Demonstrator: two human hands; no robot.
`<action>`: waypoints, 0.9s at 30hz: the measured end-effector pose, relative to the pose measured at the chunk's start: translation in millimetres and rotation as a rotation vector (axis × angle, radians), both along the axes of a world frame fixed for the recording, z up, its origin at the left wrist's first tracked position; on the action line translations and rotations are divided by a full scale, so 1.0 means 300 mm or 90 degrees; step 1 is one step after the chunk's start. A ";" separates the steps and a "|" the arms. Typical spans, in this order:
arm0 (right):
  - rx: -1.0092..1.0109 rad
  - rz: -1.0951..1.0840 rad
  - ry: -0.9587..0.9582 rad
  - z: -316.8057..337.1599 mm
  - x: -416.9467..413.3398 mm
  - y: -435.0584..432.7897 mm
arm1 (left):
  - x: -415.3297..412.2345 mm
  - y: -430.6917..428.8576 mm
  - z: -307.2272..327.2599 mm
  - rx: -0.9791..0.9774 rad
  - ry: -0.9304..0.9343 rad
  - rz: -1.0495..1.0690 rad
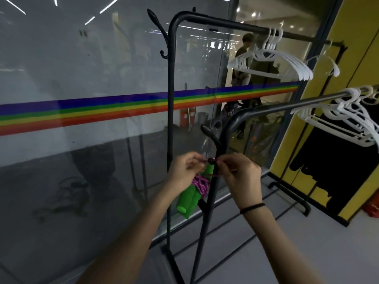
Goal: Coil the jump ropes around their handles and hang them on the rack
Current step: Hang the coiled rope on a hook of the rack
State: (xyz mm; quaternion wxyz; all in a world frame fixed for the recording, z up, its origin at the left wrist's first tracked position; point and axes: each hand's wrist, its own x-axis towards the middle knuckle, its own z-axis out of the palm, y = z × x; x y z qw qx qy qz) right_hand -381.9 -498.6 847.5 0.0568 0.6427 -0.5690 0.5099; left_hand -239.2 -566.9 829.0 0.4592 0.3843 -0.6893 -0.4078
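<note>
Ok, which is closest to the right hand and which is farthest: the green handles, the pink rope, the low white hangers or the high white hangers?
1. Pink rope: pinched in the right hand.
2. Green handles: just down-left of it.
3. Low white hangers: up right, on the near rail.
4. High white hangers: on the tall rack behind.

- The left hand [185, 171], raised, fingers curled, pinches the rope [200, 182].
- The right hand [239, 173], level and close beside it, pinches the same rope between thumb and forefinger.
- Both bare forearms reach forward.
</note>
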 end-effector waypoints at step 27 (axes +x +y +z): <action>0.625 0.505 -0.193 -0.368 0.336 0.695 | 0.769 1.341 -0.398 0.206 0.080 0.631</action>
